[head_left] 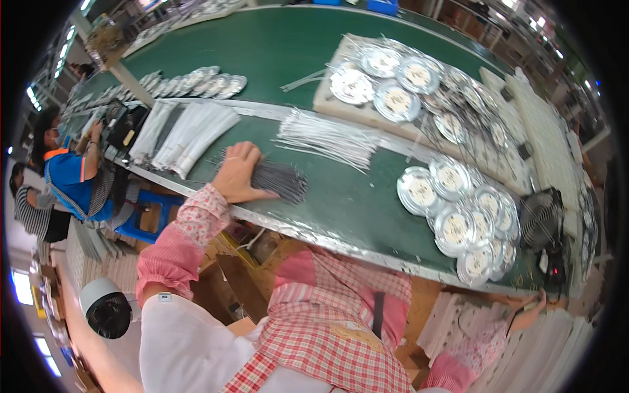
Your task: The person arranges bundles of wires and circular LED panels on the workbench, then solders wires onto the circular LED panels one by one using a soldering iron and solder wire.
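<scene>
My left hand [237, 175] lies over a bundle of dark grey wires [280, 181] near the bench's front edge. Its fingers cross the far side and the thumb the near side, with wire ends showing beyond the hand. At the lower right, my right hand [528, 312] is beside the bench's near right corner, its fingers apart and nothing visible in it. A bundle of white wires [327, 139] lies right of the grey one. Round silvery discs with pale centres [455, 229] are piled on the bench between the white wires and my right hand.
Bundles of white tubing [196, 134] lie to the left. More discs with wires [397, 101] rest on a pale foam board [327, 98] at the back right. A black fan [541, 219] stands at the right end. A person in blue [75, 180] works at the left, near a blue stool [154, 219].
</scene>
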`<state>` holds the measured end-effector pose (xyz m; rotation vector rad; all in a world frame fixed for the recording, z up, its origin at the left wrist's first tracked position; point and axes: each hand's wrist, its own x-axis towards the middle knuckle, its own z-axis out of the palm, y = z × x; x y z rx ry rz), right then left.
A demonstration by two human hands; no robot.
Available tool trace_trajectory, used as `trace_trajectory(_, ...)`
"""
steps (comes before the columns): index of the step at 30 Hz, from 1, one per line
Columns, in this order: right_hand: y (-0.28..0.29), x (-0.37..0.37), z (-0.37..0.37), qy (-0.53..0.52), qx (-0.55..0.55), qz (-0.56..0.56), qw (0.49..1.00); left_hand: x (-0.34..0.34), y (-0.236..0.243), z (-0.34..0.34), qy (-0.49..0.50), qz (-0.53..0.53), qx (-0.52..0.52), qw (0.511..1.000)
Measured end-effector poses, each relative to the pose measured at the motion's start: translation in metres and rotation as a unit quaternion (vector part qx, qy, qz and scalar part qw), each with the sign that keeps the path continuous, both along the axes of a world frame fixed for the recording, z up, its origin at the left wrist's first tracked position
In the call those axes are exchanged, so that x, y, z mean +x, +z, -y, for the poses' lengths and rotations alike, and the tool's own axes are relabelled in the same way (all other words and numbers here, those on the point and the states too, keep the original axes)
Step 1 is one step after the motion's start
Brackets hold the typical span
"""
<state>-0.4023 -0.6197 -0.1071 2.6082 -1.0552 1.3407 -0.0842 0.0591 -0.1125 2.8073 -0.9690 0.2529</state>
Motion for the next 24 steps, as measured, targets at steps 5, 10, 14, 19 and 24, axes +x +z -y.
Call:
trace_trajectory(5,0.017,0.016,-0.038,-0.006,-0.052,0.000,0.999,0.017,0.023,-0.007,-0.040,-0.060,-0.092,0.993)
trace_trajectory(10,0.031,0.032,-0.077,0.010,0.046,0.067,0.997,0.092,0.040,-0.032,0.194,0.025,-0.072,0.978)
trace_trajectory(14,0.031,0.077,-0.097,0.136,-0.072,0.084,0.985,0.180,0.016,-0.036,0.316,0.106,0.086,0.939)
trace_trajectory(19,0.054,0.147,-0.098,0.202,-0.059,0.119,0.970,0.252,0.019,-0.050,0.469,-0.090,0.150,0.866)
trace_trajectory(24,0.058,0.193,-0.093,0.251,-0.026,0.124,0.960,0.294,0.032,-0.100,0.547,-0.129,0.147,0.814)
